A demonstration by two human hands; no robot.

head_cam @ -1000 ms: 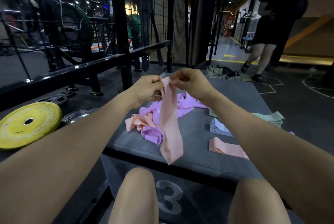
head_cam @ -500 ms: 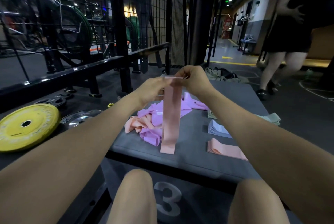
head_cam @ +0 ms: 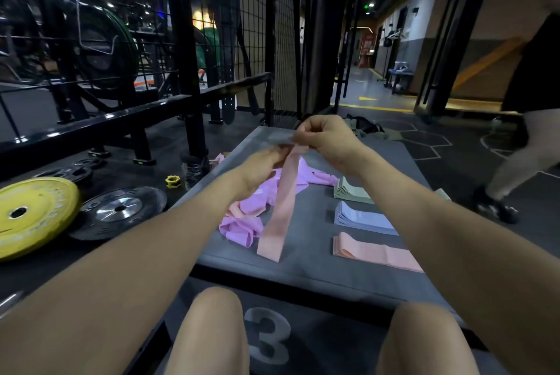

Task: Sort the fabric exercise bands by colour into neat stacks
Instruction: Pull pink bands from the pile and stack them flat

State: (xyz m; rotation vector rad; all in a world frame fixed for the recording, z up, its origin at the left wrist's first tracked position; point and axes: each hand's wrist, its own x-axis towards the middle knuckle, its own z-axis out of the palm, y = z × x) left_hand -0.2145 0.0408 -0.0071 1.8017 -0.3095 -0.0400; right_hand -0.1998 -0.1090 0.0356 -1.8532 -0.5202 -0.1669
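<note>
Head view, looking down along both forearms: the left hand (head_cam: 262, 167) and the right hand (head_cam: 325, 139) meet above the far half of a dark padded box top (head_cam: 306, 268), and between them they pinch the upper end of a peach fabric band (head_cam: 280, 208). Fingers of both hands are curled on that top edge, the right slightly higher and farther out than the left. From the hands the band hangs down and toward the person, flat and untwisted, its lower end resting on or just above the pad; I cannot tell which.

Below the left hand lies the unsorted heap of lilac and peach bands (head_cam: 251, 208), crumpled and overlapping. Below the right forearm sit three sorted stacks, partly hidden by the arm: a pale green stack (head_cam: 348, 193) farthest out, a lavender-blue stack (head_cam: 360, 218) in the middle, and a peach stack (head_cam: 369, 250) nearest the person. The held band matches this last one.

The band looks light, limp and soft, a flattened loop of stretch cloth that will droop and fold wherever it is unsupported. It should be easiest to control held at both ends, or by the two corners of one end, then lowered flat so its edges line up with the peach stack. Dropped from one end, it would likely crumple and spoil the pile.

Off the left hand's side, on the floor, are a yellow weight plate (head_cam: 30, 214) and a black weight plate (head_cam: 119, 209).
</note>
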